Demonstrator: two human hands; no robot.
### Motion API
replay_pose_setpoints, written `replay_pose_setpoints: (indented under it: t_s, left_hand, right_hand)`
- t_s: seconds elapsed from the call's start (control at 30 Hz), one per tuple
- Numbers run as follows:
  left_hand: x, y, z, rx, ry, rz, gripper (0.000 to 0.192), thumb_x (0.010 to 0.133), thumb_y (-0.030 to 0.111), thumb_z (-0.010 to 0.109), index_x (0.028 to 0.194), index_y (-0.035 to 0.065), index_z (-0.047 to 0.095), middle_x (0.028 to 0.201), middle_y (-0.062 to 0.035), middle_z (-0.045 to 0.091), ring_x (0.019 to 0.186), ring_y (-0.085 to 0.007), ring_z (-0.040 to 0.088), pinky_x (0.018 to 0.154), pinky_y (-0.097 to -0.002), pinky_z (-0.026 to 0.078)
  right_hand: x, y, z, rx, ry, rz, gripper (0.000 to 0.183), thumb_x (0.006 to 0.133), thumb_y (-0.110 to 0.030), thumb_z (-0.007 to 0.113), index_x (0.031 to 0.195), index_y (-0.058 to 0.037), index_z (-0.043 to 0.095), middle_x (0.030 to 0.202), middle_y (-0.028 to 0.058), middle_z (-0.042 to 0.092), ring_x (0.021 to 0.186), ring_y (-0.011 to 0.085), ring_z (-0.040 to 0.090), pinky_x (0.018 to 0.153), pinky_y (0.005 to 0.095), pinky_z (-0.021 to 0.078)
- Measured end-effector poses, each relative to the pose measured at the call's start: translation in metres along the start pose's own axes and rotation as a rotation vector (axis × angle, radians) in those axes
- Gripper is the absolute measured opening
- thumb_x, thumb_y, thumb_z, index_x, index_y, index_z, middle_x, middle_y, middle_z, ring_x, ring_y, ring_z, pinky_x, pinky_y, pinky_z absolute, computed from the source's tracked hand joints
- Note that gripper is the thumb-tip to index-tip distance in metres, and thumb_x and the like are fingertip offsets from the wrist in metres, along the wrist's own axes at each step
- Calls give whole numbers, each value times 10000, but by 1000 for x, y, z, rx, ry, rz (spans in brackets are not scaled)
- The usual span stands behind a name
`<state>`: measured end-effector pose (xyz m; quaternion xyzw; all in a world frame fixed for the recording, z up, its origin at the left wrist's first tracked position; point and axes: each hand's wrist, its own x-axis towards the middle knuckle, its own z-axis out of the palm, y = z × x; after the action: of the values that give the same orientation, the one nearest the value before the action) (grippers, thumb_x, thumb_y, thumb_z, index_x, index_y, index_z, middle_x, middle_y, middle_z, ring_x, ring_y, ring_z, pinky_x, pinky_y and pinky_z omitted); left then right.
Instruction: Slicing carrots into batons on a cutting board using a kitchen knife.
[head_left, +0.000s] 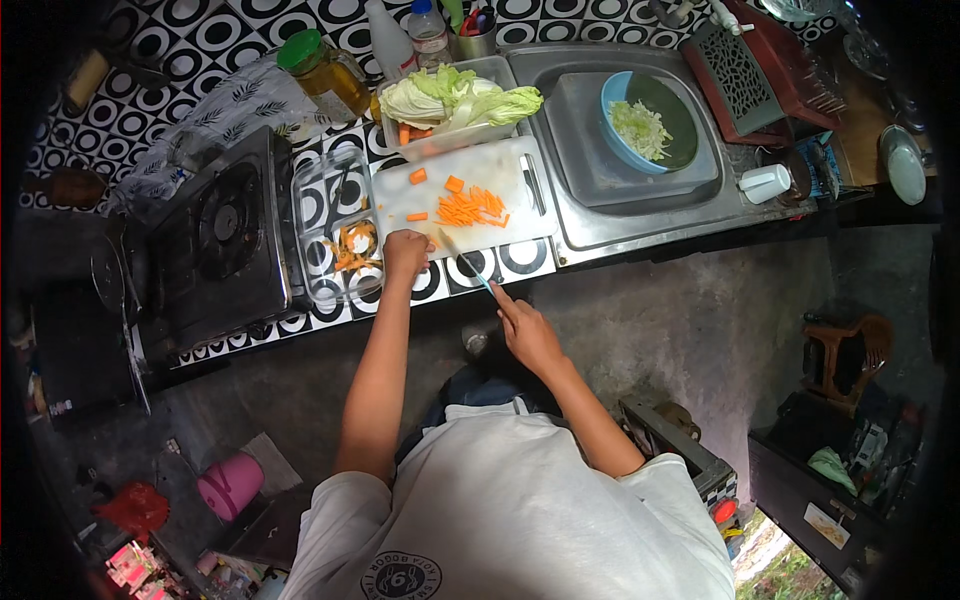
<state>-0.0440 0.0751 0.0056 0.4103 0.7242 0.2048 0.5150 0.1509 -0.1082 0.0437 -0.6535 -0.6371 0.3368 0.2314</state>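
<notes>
My right hand grips a knife with a light blue handle, its blade tip over the front edge of a white cutting board. My left hand is curled at the board's front left corner, close to the blade. Whether its fingers hold anything cannot be made out. Carrot sticks lie heaped mid-board, with two carrot chunks, one left and one right, behind them. A single carrot piece rests nearer my left hand. Left of the board, a clear plastic container holds orange peelings.
A gas stove stands at left. Behind the board, a plastic box holds napa cabbage beside a green-lidded jar. At right, a blue bowl of chopped cabbage sits over the steel sink, near a white cup.
</notes>
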Motion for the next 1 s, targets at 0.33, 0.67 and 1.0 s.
replay_pose_setpoints:
  t_s: [0.33, 0.67, 1.0]
  left_hand:
    - [-35, -18, 7, 444, 259, 696, 290, 825, 8, 639, 1113, 4, 612, 973, -152, 616, 926, -323, 623, 815, -379, 496]
    - [-11, -16, 4, -243, -24, 360, 268, 937, -28, 464, 1189, -66, 546, 1072, -195, 670, 876, -203, 686, 778, -313, 563]
    - [-55, -39, -29, -252, 38, 394, 247, 958, -14, 436, 1166, -56, 563, 993, -130, 682, 843, -142, 644, 750, -248, 525]
  right_hand:
    - [3, -3, -10, -21, -22, 4, 517, 960, -134, 511, 1465, -197, 417, 815, 192, 560, 713, 384, 595, 667, 476, 489]
    - [-4, -8, -10, -8, -26, -30, 514, 954, -137, 522, 1454, -217, 431, 816, 186, 572, 711, 395, 602, 670, 488, 494]
    - [8, 0, -8, -3, -60, -33, 490, 957, -153, 514, 1437, -223, 449, 872, 190, 598, 811, 389, 609, 748, 485, 491]
